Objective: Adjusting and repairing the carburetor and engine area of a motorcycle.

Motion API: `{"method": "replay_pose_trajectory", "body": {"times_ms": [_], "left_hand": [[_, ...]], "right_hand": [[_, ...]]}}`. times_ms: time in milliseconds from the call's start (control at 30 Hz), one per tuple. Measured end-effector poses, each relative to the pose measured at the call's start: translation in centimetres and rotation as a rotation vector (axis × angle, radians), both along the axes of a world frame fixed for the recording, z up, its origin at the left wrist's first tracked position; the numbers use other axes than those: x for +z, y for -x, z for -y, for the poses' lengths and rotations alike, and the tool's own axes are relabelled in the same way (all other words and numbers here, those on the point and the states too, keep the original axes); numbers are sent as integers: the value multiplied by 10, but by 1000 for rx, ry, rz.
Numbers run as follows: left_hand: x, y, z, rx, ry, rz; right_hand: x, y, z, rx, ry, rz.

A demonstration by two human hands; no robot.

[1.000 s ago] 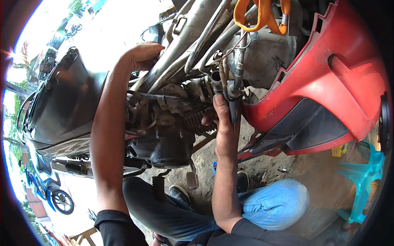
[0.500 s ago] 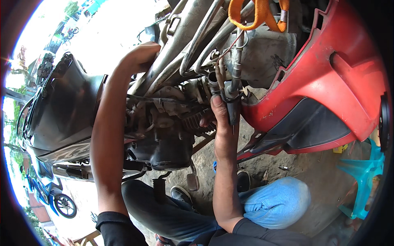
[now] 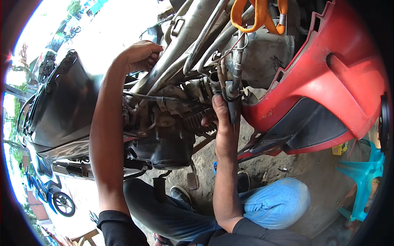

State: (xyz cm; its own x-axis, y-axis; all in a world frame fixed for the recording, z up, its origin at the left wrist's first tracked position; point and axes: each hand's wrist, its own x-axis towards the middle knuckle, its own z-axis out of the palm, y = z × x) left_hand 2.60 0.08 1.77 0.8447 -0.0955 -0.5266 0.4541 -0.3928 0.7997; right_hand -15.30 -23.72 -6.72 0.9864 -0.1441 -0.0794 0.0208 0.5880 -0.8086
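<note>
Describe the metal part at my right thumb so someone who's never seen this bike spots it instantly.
Start from the big red panel on the picture's right side. Left of it, your right hand points its thumb up at the metal part. Its open round mouth sets it apart; the black sleeve just to its right tapers downward.

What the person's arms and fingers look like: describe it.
The left sleeve and right sleeve are black, ending near the elbows. The left forearm and right forearm are bare. No gloves or watch show; some fingers are hidden.
</note>
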Motion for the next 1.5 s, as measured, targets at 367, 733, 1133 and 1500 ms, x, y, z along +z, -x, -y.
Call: {"method": "replay_pose_trajectory", "body": {"times_ms": [367,733,1133,1500], "left_hand": [[18,20,24,18,-48,159],[1,7,16,37,71,97],[-40,-20,7,0,-73,65],[-13,-1,22,-16,0,159]], "right_hand": [[2,0,-1,-16,-17,-9],[3,1,2,2,68,1],[0,0,0,3,-30,-5],[-3,-3,3,7,24,56]]}}
